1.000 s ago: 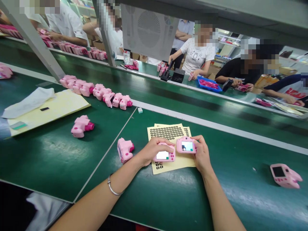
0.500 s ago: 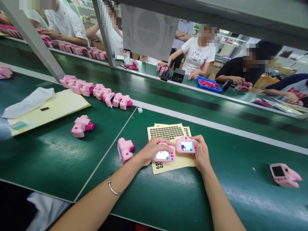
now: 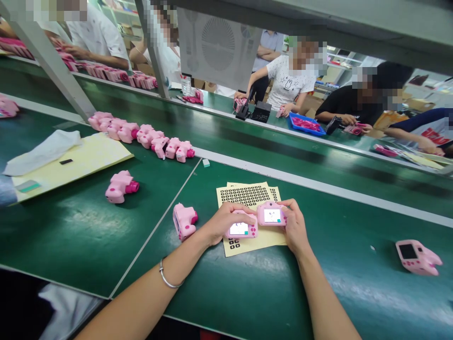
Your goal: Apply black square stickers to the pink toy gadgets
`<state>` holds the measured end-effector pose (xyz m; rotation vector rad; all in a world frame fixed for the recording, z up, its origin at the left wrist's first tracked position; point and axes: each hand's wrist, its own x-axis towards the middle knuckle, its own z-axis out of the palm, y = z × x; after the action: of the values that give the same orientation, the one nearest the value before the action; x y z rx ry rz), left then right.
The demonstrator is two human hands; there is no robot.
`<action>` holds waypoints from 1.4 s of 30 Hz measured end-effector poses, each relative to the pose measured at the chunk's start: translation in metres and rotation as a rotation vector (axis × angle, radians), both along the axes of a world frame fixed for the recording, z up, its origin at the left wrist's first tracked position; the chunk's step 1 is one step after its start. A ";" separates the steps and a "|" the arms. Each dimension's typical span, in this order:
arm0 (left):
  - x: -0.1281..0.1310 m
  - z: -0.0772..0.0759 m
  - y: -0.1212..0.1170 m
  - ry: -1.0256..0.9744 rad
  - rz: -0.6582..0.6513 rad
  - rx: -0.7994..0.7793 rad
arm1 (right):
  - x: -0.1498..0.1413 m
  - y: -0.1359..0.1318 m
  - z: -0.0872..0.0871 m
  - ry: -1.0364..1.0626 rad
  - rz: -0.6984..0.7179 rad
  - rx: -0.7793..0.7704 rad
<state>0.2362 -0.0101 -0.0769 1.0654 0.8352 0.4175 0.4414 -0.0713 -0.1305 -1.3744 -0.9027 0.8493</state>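
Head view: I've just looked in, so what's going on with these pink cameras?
The person's left hand holds one pink camera, and their right hand holds another pink camera beside it. Both show lit screens, over yellow sheets printed with black squares. A third camera sits by the left forearm, and a dark-screened camera lies far right. More pink cameras line the back left of the green table.

No text is readable; red letters [image 3: 437, 136] on one shirt [image 3: 432, 126] blur.
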 end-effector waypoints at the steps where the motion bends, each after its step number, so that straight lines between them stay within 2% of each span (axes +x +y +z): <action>1: 0.000 0.000 0.000 -0.008 0.002 0.007 | -0.001 0.000 0.001 -0.026 0.012 0.003; 7: -0.002 -0.002 0.000 -0.018 -0.003 0.016 | -0.004 -0.002 0.007 -0.070 0.055 0.000; 15: -0.004 -0.004 0.001 -0.059 0.018 -0.001 | -0.008 -0.002 0.010 -0.099 0.027 -0.012; 17: -0.004 -0.004 0.001 -0.080 0.037 -0.029 | -0.003 -0.002 0.009 -0.186 -0.002 -0.008; 23: -0.005 -0.004 0.001 -0.075 0.101 -0.150 | 0.030 -0.004 0.005 -0.623 -0.101 -0.039; 28: -0.005 0.001 -0.001 -0.086 0.096 -0.170 | 0.047 -0.008 0.001 -0.620 -0.069 -0.104; 31: -0.006 0.004 -0.002 -0.101 0.102 -0.157 | 0.049 -0.009 0.004 -0.610 -0.054 -0.092; 34: -0.006 0.004 0.000 -0.116 0.148 -0.105 | 0.037 -0.011 0.016 -0.738 -0.211 -0.025; 36: -0.006 0.003 0.002 -0.131 0.199 -0.030 | 0.018 -0.013 0.024 -0.796 -0.283 0.007; 37: -0.006 0.001 0.003 -0.137 0.225 0.006 | 0.005 -0.015 0.027 -0.782 -0.228 -0.001; 38: -0.006 0.000 0.004 -0.140 0.248 0.035 | -0.010 -0.018 0.029 -0.736 -0.098 -0.027; 40: -0.005 -0.004 0.006 -0.136 0.280 0.062 | -0.041 -0.022 0.028 -0.629 0.241 -0.126; 42: -0.003 -0.008 0.008 -0.128 0.293 0.069 | -0.066 -0.026 0.023 -0.619 0.395 -0.206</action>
<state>0.2327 -0.0025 -0.0849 0.9705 0.8695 0.7584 0.3752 -0.0975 -0.1074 -1.7083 -1.6394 0.8352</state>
